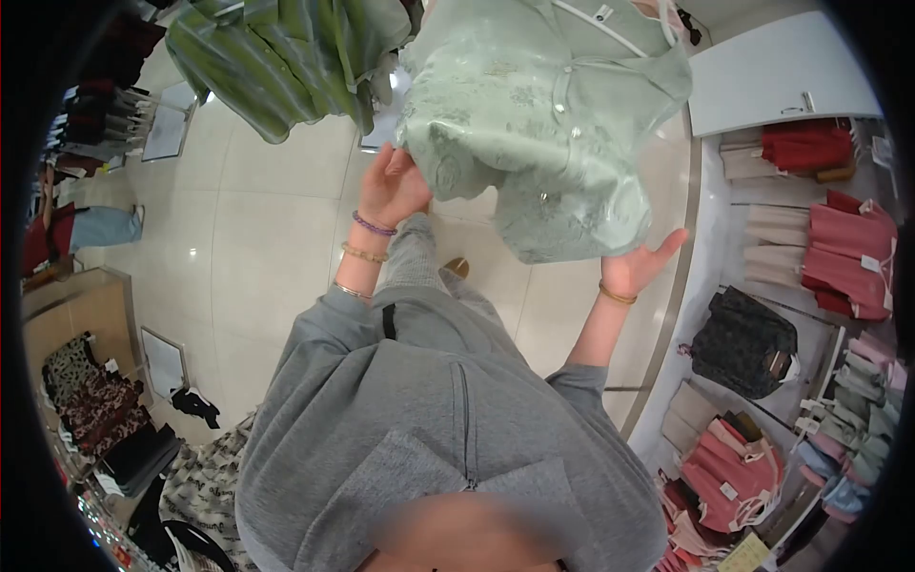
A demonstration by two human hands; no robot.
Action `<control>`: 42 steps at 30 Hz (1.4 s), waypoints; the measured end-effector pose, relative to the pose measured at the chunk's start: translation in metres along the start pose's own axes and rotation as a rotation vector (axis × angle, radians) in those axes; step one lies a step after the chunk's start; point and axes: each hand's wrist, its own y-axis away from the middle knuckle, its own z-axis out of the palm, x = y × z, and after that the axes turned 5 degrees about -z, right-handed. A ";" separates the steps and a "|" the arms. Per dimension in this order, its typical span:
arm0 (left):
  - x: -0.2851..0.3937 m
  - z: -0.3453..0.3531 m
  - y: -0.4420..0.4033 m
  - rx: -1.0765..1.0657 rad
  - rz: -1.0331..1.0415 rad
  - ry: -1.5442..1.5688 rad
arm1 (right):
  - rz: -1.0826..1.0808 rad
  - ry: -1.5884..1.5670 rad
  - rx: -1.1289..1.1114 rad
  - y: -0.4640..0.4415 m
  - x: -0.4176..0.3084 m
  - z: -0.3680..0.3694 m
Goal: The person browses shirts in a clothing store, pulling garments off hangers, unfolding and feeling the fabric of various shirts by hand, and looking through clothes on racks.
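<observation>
A pale green satin shirt (534, 124) with round buttons and a faint floral pattern hangs in front of me from a white hanger (600, 29). My left hand (393, 186) is at the shirt's left edge, fingers raised and loosely apart, some of them partly behind the fabric. Beneath the right part of the hem is my right hand (637, 269), its thumb stretched outward and its other fingers hidden by the cloth. Left of the shirt hangs a darker green striped garment (286, 67).
Racks of pink and red clothes (848, 253) line the right wall, with a black patterned top (743, 341) among them. A white cabinet (782, 76) stands upper right. More clothes (100, 410) hang at left, where a person (105, 229) in jeans stands. Pale tiles (267, 229) cover the floor.
</observation>
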 end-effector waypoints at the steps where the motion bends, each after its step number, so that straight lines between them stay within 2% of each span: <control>1: -0.003 0.001 -0.001 -0.139 -0.022 0.116 | -0.029 -0.001 -0.073 0.003 0.000 0.006; 2: -0.011 -0.002 -0.006 -0.148 -0.067 0.170 | 0.023 0.113 -0.016 0.004 0.007 -0.006; 3: -0.018 0.003 -0.008 0.206 -0.059 0.006 | 0.071 0.226 0.043 0.006 0.017 -0.029; 5: -0.040 0.003 -0.021 0.543 -0.257 -0.313 | 0.322 0.310 0.060 0.012 0.046 -0.065; 7: -0.055 0.007 -0.028 0.475 -0.395 -0.658 | 0.458 0.800 0.048 0.025 0.056 -0.075; 8: -0.059 0.006 -0.032 0.444 -0.460 -0.829 | 0.372 0.838 0.094 0.024 0.052 -0.073; 10: -0.057 -0.014 -0.034 0.529 -0.272 -1.084 | 0.217 0.896 0.206 0.030 0.047 -0.069; 11: -0.055 -0.020 -0.034 0.572 -0.175 -1.207 | 0.189 0.829 0.240 0.030 0.042 -0.063; 12: -0.053 -0.007 -0.039 0.668 -0.143 -1.144 | 0.162 0.760 0.274 0.023 0.035 -0.055; 15: -0.057 0.005 -0.049 0.707 -0.176 -0.846 | 0.047 0.677 0.355 0.003 0.037 -0.046; 18: -0.065 0.003 -0.042 0.403 -0.371 -1.244 | -0.095 0.832 0.352 -0.009 0.052 -0.042; 19: -0.059 -0.002 -0.041 0.456 -0.294 -1.292 | -0.146 0.910 0.335 -0.013 0.056 -0.042; 21: -0.040 -0.005 -0.037 0.566 -0.138 -1.385 | -0.032 0.869 0.333 -0.021 0.026 -0.043; 22: -0.032 0.001 -0.038 0.684 -0.209 -1.072 | 0.025 0.843 0.336 -0.022 0.018 -0.044; 25: -0.039 0.027 -0.047 0.693 0.053 -1.091 | -0.044 0.866 0.395 -0.030 0.043 -0.037; 27: -0.056 0.013 -0.048 0.543 0.008 -1.153 | -0.058 1.138 0.357 -0.029 0.071 -0.034; 29: -0.078 0.009 -0.042 0.400 0.002 -1.313 | 0.088 1.218 0.112 -0.020 0.085 -0.054; 30: -0.067 0.009 -0.043 0.542 -0.034 -1.127 | 0.162 1.249 -0.012 -0.021 0.087 -0.055; 32: -0.031 0.007 -0.039 0.806 -0.114 -0.746 | 0.178 0.992 0.178 -0.028 0.043 -0.048; 33: -0.031 0.002 -0.039 0.833 -0.057 -0.773 | 0.185 0.859 0.272 -0.030 0.030 -0.044; 35: -0.036 -0.003 -0.046 0.872 0.064 -0.827 | 0.085 0.891 0.350 -0.039 0.039 -0.044; 36: -0.037 -0.001 -0.051 0.852 0.046 -0.743 | 0.033 0.907 0.393 -0.041 0.045 -0.042; 39: -0.022 0.025 -0.063 0.699 -0.318 -0.452 | 0.014 0.811 0.288 -0.039 0.062 -0.023; 42: 0.006 0.024 -0.073 0.351 -0.305 -0.098 | 0.097 0.431 0.090 -0.035 0.057 -0.016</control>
